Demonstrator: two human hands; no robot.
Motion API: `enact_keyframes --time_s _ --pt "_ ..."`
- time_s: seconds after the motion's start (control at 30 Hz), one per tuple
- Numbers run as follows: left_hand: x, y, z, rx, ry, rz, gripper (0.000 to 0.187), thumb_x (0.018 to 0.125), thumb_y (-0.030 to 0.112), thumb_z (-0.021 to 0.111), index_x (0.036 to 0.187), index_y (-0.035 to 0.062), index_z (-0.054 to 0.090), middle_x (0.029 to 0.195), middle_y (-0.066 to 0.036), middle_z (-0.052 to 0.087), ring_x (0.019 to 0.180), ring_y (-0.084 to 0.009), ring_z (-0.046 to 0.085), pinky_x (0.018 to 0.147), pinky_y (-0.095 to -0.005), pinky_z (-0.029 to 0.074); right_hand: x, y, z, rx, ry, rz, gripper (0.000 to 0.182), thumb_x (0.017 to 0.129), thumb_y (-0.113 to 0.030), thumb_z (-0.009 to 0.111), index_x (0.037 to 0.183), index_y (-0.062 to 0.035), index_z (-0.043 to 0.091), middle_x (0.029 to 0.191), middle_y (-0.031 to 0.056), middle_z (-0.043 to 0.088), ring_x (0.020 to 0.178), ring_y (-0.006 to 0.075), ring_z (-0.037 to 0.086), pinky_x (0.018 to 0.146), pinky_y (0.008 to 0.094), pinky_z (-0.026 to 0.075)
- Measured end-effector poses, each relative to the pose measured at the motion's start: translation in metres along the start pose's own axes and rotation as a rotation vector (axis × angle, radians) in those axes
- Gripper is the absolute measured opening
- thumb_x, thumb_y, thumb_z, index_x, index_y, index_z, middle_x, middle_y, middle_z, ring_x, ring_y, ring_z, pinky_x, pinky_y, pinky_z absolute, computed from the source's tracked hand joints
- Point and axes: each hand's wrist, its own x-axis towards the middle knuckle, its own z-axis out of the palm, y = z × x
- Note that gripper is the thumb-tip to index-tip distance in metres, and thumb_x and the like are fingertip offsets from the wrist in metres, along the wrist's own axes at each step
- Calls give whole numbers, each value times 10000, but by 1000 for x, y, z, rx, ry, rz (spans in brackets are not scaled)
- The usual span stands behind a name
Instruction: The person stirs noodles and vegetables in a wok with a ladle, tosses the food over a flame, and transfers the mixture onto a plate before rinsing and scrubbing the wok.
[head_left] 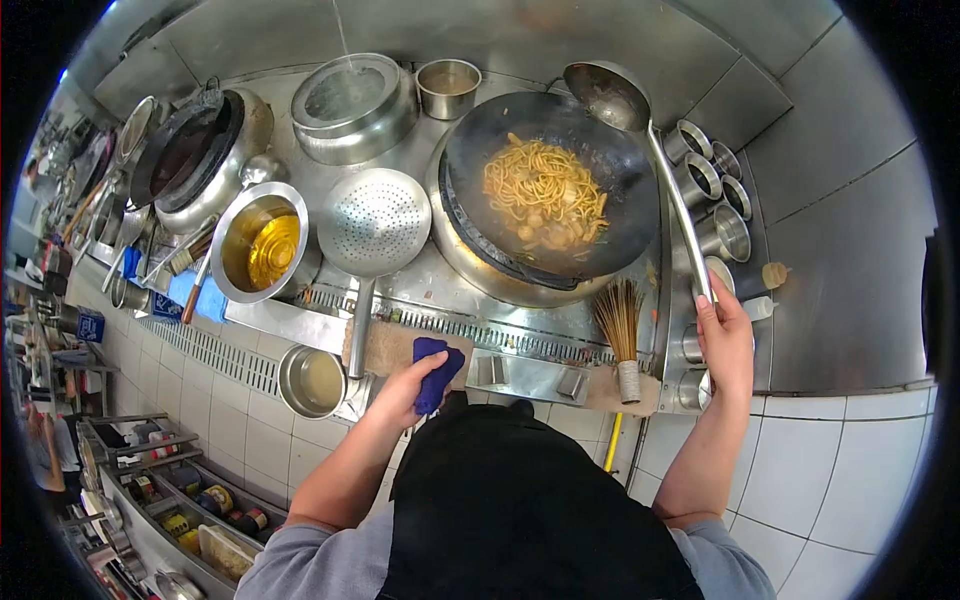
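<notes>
My right hand (pixel 726 338) is closed round the long handle of a wok ladle (pixel 608 97), whose bowl hangs over the far right rim of the wok (pixel 480 130). Brown noodles (pixel 545 185) with small pieces mixed in lie inside the wok. My left hand (pixel 405 388) grips a folded dark blue cloth (pixel 436 374) near the front edge of the stove, apart from the wok. Left of the wok rests a perforated strainer (pixel 375 220), its handle pointing toward me. A bamboo wok brush (pixel 620 325) lies between the wok and my right hand.
A steel pot of yellow oil (pixel 230 250) stands at left, with a pot of cloudy liquid (pixel 312 380) below it. Seasoning containers (pixel 720 235) line the right side. A second wok (pixel 185 160) sits at far left. Water runs onto a lidded round vessel (pixel 350 110) behind.
</notes>
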Motion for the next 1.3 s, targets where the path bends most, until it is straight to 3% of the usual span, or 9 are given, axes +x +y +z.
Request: enact_keyframes --time_s 0.3,0.37,0.57,0.97,1.03,1.07,1.1,1.17,1.3 --pt "2 3 11 58 15 -6 318 850 304 658 967 25 559 684 -81 579 542 -163 564 456 -275 453 -6 5 -8 2 9 -37 436 919 -185 589 1334 -85 500 659 -63 428 557 23 368 473 179 298" --pt "1 5 13 61 -44 -1 342 827 288 688 1019 25 581 779 -54 614 591 -138 585 489 -259 468 -8 6 -10 10 8 -37 437 918 -183 590 1333 -77 500 656 -63 427 557 23 366 476 178 296" --pt "1 5 15 81 -64 -1 337 832 285 681 1033 35 580 789 -49 616 606 -138 588 502 -260 471 -10 7 -13 24 14 -48 440 917 -175 590 1333 -67 497 648 -64 422 557 21 366 481 180 297" --pt "-1 -4 19 94 -43 -10 336 818 295 704 1006 44 584 762 -42 604 599 -136 585 502 -257 471 49 16 33 16 -61 -64 445 922 -153 561 1360 -154 484 645 -60 439 560 40 395 492 203 332" --pt "0 -9 19 106 -15 7 342 803 330 719 965 57 590 749 -41 597 585 -134 580 497 -253 468 71 29 53 -120 -44 -160 424 919 -148 551 1339 -129 496 872 87 644 716 144 554 711 277 468" --pt "0 -10 18 104 -17 2 349 801 336 720 964 56 590 750 -42 597 583 -135 579 499 -254 468 79 34 64 -136 -41 -189 420 919 -166 545 1334 -138 493 1107 174 642 961 246 627 873 313 451" --pt "-1 -10 17 103 -23 -5 356 799 342 721 964 55 590 750 -42 597 581 -136 578 501 -255 469 84 41 77 -130 -49 -196 420 919 -166 545 1334 -138 493 1107 174 642 961 246 627 873 313 451" --pt "0 -12 13 100 -32 13 363 797 347 721 971 57 588 755 -40 596 591 -136 579 506 -257 469 89 48 93 -184 -66 -295 419 915 -171 540 1331 -157 496 1206 193 590 1118 301 578 936 322 424" --pt "-10 -11 12 75 -1 41 374 798 353 716 997 68 581 772 -31 595 618 -134 576 519 -264 472 48 35 73 -393 -303 -178 437 910 -187 537 1343 -206 479 1154 214 603 1050 349 597 896 359 447"
